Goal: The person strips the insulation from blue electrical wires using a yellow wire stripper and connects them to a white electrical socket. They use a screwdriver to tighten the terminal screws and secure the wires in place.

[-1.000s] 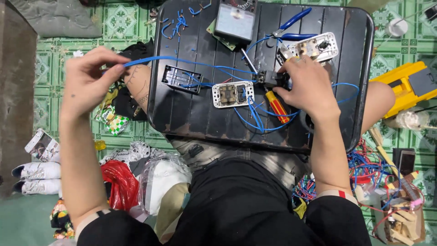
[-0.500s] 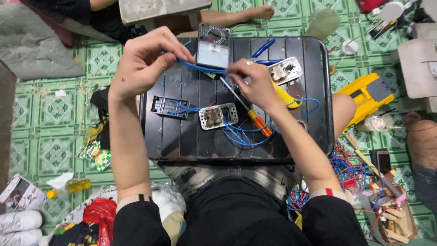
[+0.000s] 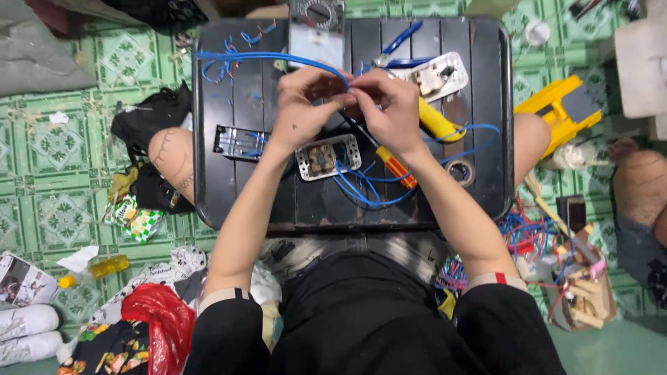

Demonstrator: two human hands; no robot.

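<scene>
At the middle of the black tray (image 3: 215, 201) across the person's lap, both hands meet. Left hand (image 3: 303, 110) pinches the blue wire (image 3: 267, 57), which arcs off toward ten o'clock; right hand (image 3: 391, 107) closes on its end, a yellow-handled screwdriver (image 3: 397, 167) tucked under the palm toward five o'clock. Keeping the wire taut and the fingertips close to its end looks wise. A metal switch frame (image 3: 326, 157) lies just below. Green patterned floor tiles (image 3: 55, 139) surround everything, with a yellow tool (image 3: 556, 111) at three o'clock.
</scene>
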